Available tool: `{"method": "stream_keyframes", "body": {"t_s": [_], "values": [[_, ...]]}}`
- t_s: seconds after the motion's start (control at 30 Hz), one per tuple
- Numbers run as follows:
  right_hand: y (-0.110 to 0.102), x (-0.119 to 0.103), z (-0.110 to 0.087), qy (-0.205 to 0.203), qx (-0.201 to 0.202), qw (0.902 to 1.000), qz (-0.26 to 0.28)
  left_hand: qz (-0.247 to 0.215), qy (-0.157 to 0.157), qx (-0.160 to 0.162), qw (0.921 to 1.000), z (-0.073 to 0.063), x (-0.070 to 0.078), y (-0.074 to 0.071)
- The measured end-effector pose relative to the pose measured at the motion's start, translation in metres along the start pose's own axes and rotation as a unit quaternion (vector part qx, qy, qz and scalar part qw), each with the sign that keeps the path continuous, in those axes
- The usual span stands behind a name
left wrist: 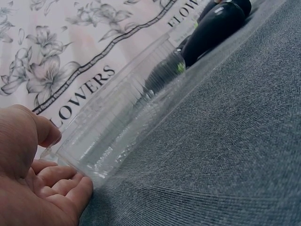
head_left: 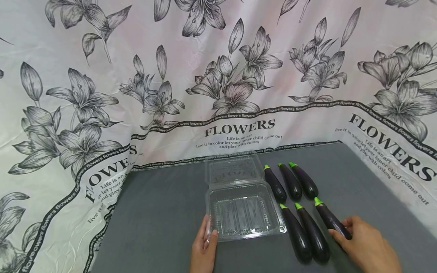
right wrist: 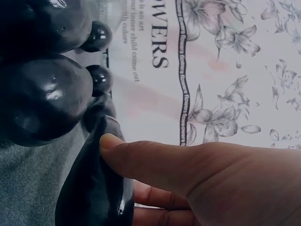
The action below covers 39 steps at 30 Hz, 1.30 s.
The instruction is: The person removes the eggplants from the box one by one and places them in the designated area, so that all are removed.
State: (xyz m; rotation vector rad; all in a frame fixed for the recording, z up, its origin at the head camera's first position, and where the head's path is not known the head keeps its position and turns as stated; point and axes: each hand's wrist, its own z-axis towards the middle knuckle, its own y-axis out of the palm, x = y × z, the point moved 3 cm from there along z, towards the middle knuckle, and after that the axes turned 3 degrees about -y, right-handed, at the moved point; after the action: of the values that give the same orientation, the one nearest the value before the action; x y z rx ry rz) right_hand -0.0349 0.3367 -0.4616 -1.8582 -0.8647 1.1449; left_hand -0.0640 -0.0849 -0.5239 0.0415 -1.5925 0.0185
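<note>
A clear plastic clamshell container (head_left: pixel 244 214) lies with its lid (head_left: pixel 233 168) folded back toward the curtain. My left hand (head_left: pixel 203 244) holds its near left corner, thumb on the rim side and fingers against the wall; the left wrist view shows that hand (left wrist: pixel 44 174) close up. My right hand (head_left: pixel 367 242) grips the thick end of an eggplant (head_left: pixel 329 218) with a bright green stem cap, at the right of the near row. In the right wrist view the thumb lies along this eggplant (right wrist: pixel 94 188), with fingers on its far side.
Two more eggplants (head_left: pixel 313 235) lie side by side between the container and my right hand. Behind them is a row of three eggplants (head_left: pixel 290 182). Grey cloth (head_left: pixel 160 212) covers the table; a flower-printed curtain (head_left: pixel 235 94) hangs round its back and sides.
</note>
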Motion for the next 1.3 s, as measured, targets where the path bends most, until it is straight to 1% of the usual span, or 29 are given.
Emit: {"method": "stream_keyframes", "body": {"t_s": [0.3,0.47,0.6,0.8,1.07,1.3], "values": [[0.003,-0.002,0.002,0.004,-0.016,0.9999,0.005,0.001,-0.002,0.007,1.0,0.0,0.001,0.0],[0.003,-0.002,0.001,0.001,-0.022,0.9997,0.005,0.0,-0.008,0.007,0.9999,0.0,0.001,-0.001],[0.004,-0.002,0.002,0.008,-0.029,0.9996,0.005,-0.002,-0.014,0.006,0.9999,0.0,0.001,-0.001],[0.007,0.0,0.005,0.019,-0.038,0.9991,0.003,0.0,-0.009,0.003,1.0,-0.001,0.002,-0.001],[0.013,0.006,0.01,0.008,-0.033,0.9994,0.003,0.005,-0.02,0.011,0.9997,-0.001,0.0,-0.002],[0.012,0.006,0.012,-0.003,-0.028,0.9996,0.003,0.001,-0.011,0.015,0.9998,0.0,0.001,-0.001]]}}
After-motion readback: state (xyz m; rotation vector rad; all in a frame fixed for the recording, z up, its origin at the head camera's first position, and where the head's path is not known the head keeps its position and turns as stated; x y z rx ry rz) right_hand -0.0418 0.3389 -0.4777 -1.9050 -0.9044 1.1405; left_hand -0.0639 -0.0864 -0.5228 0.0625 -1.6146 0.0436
